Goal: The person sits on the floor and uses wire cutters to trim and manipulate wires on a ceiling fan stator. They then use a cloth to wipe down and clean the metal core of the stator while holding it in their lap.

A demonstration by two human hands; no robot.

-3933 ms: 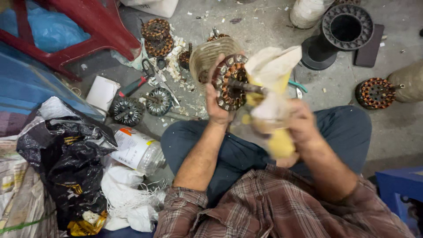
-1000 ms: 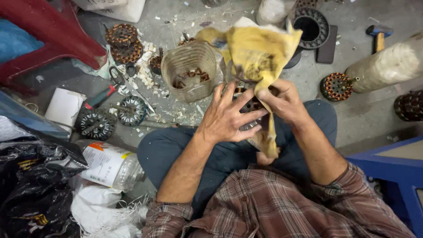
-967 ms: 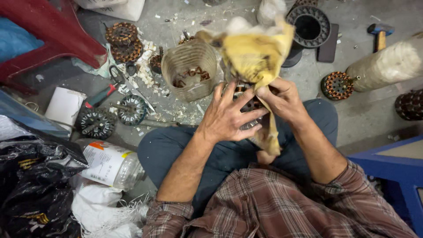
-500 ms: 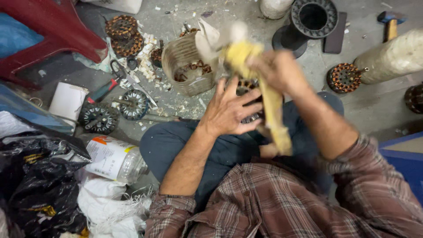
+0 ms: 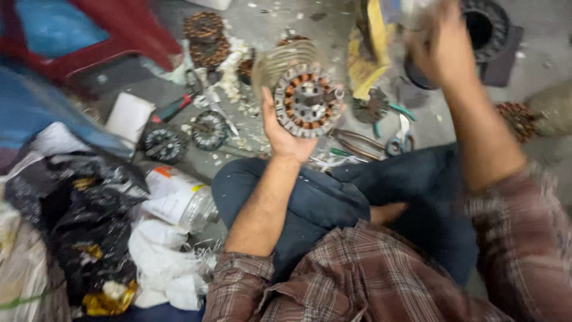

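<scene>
Plaid shirt sleeves and dark blue trousers fill the near edge, person sitting cross-legged on the floor. Left hand raised palm up, fingers wrapped round the edge of a round motor stator, copper windings and laminated metal ring facing the camera, held upright just above the knee. Right hand up high and to the right, blurred, closed on a yellow cloth that hangs down from it; grip detail can't be made out beyond that, motion blur. Stator and cloth apart, cloth just right of and behind the stator.

Near left: black plastic bag, white rags, a clear plastic bottle with white label lying on its side beside the left knee. On the concrete floor past the knees: pliers with green handles, some thin metal rods beside them. Left of the stator two dark wound cores side by side, a white box, a red-handled tool, white scraps scattered. Behind the stator a ribbed clear plastic tub. Further back two stacked copper-wound cores, red plastic stool with blue bag top left. Top right a black round housing, another copper core at the right edge, blurred
</scene>
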